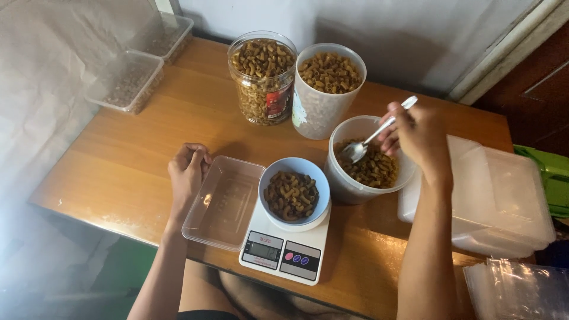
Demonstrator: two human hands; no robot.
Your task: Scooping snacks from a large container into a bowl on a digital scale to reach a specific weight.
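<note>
My right hand [418,133] grips a metal spoon [370,139] whose bowl dips into a translucent tub [355,189] of brown macaroni. Left of the tub, a blue bowl [294,178] partly filled with macaroni sits on a white digital kitchen scale [284,252]. My left hand [188,172] rests with curled fingers on the far left rim of an empty clear rectangular container [222,204] beside the scale. All of it stands on a wooden table [142,154].
Behind the bowl stand a clear jar [262,77] and a frosted tub [326,89], both full of macaroni. Two clear boxes with dark contents [127,80] sit at the far left. A stack of clear containers [504,195] and plastic bags [515,290] lie at the right.
</note>
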